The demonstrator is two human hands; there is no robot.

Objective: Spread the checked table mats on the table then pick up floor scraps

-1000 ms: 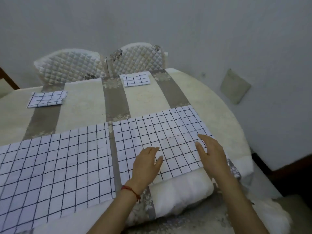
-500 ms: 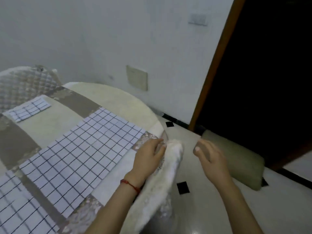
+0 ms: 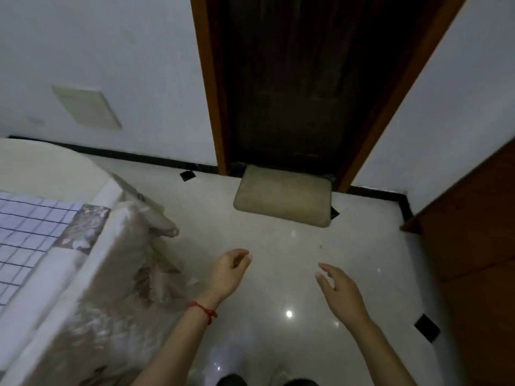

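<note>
A checked table mat (image 3: 25,240) lies spread flat on the table (image 3: 41,162) at the left edge of the view. My left hand (image 3: 227,271), with a red thread at the wrist, hangs over the pale floor with loosely curled fingers and holds nothing. My right hand (image 3: 338,291) is beside it, fingers relaxed and spread, also holding nothing. A tiny brown speck (image 3: 321,246) lies on the floor ahead of my hands. Both hands are clear of the table.
The tablecloth (image 3: 125,274) drapes down from the table's edge at left. A beige doormat (image 3: 284,195) lies before a dark wooden door (image 3: 301,79). Wooden furniture (image 3: 473,260) stands at right. The glossy floor has small black tile insets (image 3: 427,327).
My view has swung right, from the table with its mats to the floor by the door. Both hands have left the mat and table edge and now hang over the floor.
</note>
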